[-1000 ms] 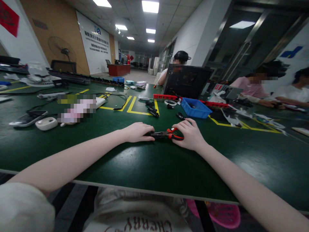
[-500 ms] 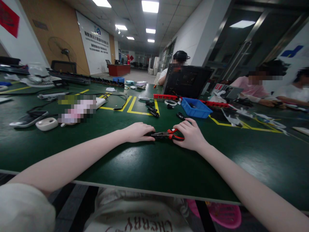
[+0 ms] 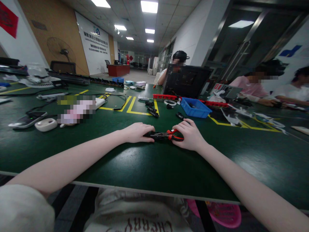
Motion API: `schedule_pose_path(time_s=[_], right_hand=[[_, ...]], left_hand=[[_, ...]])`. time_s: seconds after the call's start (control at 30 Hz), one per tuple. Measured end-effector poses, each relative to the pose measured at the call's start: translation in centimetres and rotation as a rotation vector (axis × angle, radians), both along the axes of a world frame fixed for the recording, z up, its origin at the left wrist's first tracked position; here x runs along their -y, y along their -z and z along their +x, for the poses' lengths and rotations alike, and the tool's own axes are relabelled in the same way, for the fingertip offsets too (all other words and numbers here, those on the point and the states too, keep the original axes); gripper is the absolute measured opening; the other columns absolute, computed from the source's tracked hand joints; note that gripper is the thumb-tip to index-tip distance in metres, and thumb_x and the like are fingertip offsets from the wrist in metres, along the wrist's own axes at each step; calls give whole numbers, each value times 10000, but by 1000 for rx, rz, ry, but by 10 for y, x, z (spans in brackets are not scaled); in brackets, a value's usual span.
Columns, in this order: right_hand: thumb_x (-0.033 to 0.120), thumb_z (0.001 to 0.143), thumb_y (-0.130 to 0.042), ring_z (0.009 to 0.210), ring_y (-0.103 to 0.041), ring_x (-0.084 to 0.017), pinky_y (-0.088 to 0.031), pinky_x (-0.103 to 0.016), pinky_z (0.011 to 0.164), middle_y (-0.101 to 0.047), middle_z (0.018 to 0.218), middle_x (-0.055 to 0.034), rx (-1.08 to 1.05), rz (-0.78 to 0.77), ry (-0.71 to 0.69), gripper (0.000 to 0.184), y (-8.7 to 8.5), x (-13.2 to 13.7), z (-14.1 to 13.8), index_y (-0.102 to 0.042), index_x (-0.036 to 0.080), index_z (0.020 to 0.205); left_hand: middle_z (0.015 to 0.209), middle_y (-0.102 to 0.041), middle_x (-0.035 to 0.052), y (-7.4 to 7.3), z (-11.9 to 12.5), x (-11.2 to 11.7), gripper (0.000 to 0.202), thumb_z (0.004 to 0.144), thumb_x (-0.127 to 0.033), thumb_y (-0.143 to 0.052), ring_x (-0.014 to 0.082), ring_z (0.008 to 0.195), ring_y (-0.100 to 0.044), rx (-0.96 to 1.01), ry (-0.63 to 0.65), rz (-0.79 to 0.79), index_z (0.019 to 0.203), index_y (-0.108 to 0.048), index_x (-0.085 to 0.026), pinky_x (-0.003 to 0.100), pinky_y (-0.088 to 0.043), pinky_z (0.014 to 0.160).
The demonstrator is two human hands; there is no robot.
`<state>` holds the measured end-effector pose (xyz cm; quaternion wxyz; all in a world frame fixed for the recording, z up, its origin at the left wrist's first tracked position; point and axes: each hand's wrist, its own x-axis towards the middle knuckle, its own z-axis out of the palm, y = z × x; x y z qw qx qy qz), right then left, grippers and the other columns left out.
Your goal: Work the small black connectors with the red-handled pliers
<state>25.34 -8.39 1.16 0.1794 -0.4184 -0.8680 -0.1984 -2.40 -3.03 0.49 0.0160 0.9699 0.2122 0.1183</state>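
Nothing visibly moved: left grip [image 3: 137,132] pinching black piece [image 3: 147,135], right grip [image 3: 189,135] curled around pliers [image 3: 166,134].

Ceiling panels [image 3: 149,6] glow over a tan wall [image 3: 53,19] and (farther back) a red desk [image 3: 118,70]; the far end [image 3: 138,59] seems glazed.

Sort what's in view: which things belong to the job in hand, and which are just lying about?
Belonging to the job:
Pliers, in the right grip
Black piece, partly hidden, in the left grip at the pliers' jaws
Perhaps the loose black parts and blue bin

Seemingly just lying about:
White rounded case
Phone-like device
Pink basket
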Motion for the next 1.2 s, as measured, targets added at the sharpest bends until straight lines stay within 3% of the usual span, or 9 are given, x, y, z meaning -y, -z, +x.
schedule_pose_path(time_s=[0.47,1.2], right_hand=[[402,729,-650,966,-598,-272,-316,-476,1034,-684,960,-91,-17,5,9,343,2,-1,1,-631,196,1002],[384,731,-640,953,-599,-279,-328,-480,1038,-685,940,-90,43,85,7,329,2,0,-1,-635,201,1004]], left_hand=[[974,-653,48,3,0,-2,395,938,-534,-495,199,815,-621,-3,12,2,1106,-574,-186,289,-418,719],[964,-658,54,0,1,-1,387,949,-523,-486,215,839,-632,-22,2,5,1108,-569,-181,289,-417,713]])
